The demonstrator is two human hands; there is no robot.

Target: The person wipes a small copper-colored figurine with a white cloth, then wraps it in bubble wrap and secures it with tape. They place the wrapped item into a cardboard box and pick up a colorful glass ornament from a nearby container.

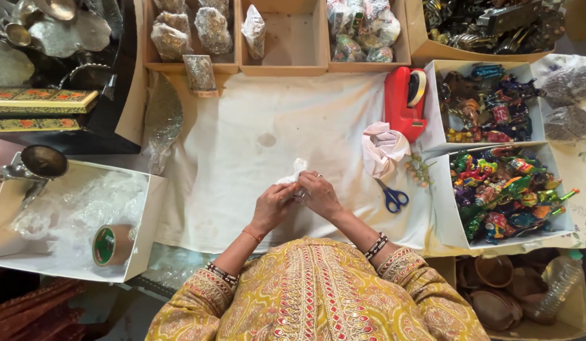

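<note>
A small white paper-wrapped bundle (294,177) sits pinched between both hands over the middle of the white cloth (242,158) on the table. The left hand (274,205) curls closed on its lower side and the right hand (319,194) closes on its top. The wrap looks thin, so a hard twist could tear it, or a loose end could spring open. The blue-handled scissors (392,199) lie near the right wrist, and a careless sweep might snag them.

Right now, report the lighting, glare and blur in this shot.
Head view: soft, even light, faint shadows on the white cloth; both hands, left hand and right hand, reasonably sharp; small glints on the metal dishes; frame edges bow slightly.
</note>
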